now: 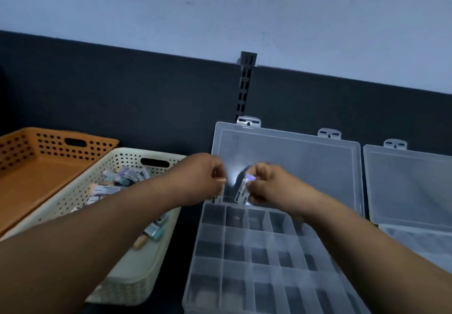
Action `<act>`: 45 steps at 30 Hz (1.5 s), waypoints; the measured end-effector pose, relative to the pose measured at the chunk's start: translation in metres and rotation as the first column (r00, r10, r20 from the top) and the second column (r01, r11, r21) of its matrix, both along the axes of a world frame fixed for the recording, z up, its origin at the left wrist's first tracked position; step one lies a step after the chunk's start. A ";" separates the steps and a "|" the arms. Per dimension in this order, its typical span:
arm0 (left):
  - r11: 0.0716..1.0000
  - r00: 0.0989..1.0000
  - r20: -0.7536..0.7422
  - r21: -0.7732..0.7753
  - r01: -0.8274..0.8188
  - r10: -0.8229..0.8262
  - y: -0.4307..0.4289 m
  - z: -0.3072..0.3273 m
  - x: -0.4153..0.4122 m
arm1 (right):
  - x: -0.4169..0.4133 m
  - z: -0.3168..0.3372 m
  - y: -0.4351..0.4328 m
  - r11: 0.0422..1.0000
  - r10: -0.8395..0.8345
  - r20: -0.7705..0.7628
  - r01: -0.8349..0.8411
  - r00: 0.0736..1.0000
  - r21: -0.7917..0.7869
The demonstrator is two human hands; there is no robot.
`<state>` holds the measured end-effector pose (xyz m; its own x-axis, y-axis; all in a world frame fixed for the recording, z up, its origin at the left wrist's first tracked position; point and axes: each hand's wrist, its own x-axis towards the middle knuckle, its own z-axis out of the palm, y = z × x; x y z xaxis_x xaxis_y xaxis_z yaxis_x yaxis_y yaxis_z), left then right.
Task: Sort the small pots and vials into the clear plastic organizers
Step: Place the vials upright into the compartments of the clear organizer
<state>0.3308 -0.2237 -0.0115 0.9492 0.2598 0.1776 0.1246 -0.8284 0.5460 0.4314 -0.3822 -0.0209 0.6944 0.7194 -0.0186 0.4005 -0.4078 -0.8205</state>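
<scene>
I am reaching both arms forward over the dark work surface, and my two hands are meeting above the far edge of the open clear organizer in front of me. My left hand is pinching a small vial with a tan cap between fingertips and thumb, holding it roughly upright with its lower end hanging right at the back-left corner compartment. My right hand is closed around another small vial with a pale purple top, tilting it so its bottom points down toward the back row of compartments; motion blur is keeping me from telling whether either vial is touching the tray. The organizer's grid of compartments is looking mostly bare from here, though the plastic is cloudy and the nearest cells are hard to read. Its clear lid is standing open behind my hands, leaning against the dark back panel, with two latches showing along its top edge. A second clear organizer is lying open just to the right, partly cut off by the frame. To my left, the cream perforated basket is holding the heap of remaining pots and vials, my left forearm crossing over it. Beyond that basket, touching its side, an orange perforated basket is sitting. A black slotted bracket is running up the back panel toward the pale wall.
</scene>
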 end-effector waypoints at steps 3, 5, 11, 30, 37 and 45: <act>0.995 0.997 -0.073 0.095 -0.016 0.023 -0.003 -0.004 0.003 | 0.004 -0.008 0.003 0.979 0.136 0.256 -0.090 0.957 -0.182; 0.992 0.992 -0.125 0.123 -0.011 0.027 -0.004 -0.007 0.005 | 0.004 -0.013 0.006 0.976 0.165 0.327 -0.105 0.931 -0.192; 0.975 0.986 -0.165 0.219 0.024 0.013 -0.001 -0.012 0.006 | 0.006 -0.020 0.012 0.982 0.157 0.409 -0.096 0.899 -0.165; 0.868 0.982 -0.189 0.491 0.078 0.019 -0.006 -0.029 0.008 | 0.000 -0.039 0.010 0.949 0.181 0.553 0.004 0.814 -0.316; 0.917 0.988 -0.156 0.394 0.067 -0.005 -0.002 -0.025 0.005 | 0.002 -0.031 0.006 0.959 0.180 0.523 -0.029 0.833 -0.283; 0.942 0.985 -0.035 0.299 -0.152 0.170 0.034 0.007 -0.051 | -0.024 0.006 0.019 0.964 0.235 0.624 -0.099 0.745 -0.246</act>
<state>0.2796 -0.1897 -0.0049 0.9103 0.3546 0.2135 0.2942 -0.9172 0.2688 0.4076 -0.3635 -0.0152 0.4584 0.8548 0.2431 0.8801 -0.3985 -0.2582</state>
